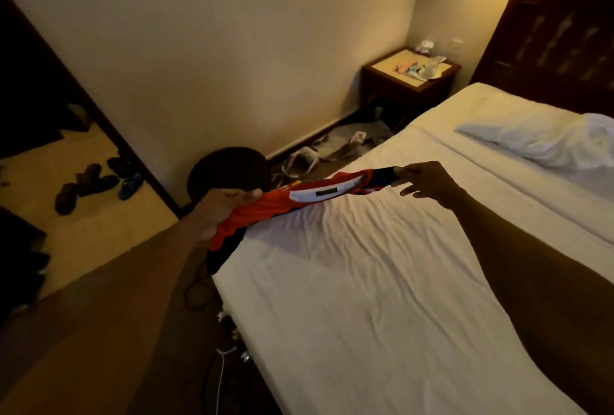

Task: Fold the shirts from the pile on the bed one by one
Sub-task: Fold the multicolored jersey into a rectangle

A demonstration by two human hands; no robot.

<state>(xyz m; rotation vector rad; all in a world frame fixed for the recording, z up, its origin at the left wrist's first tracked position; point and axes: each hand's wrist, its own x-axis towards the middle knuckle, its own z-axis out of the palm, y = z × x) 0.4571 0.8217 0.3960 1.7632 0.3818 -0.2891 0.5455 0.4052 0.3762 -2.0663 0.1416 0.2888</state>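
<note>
Red-and-navy shirt stretched, collar uppermost, above the left edge of the bed. Left hand grips one shoulder and right hand pinches the other, the hands well apart. Pillow at the bed's head.

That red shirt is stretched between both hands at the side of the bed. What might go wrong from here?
1. The right hand pinches only a corner of the red shirt; that thin grip may slip.
2. The shirt's lower end hangs past the edge of the bed below the left hand, so it could drop onto the floor among the cables.
3. The sheet is wrinkled, which may spoil a flat fold.
</note>
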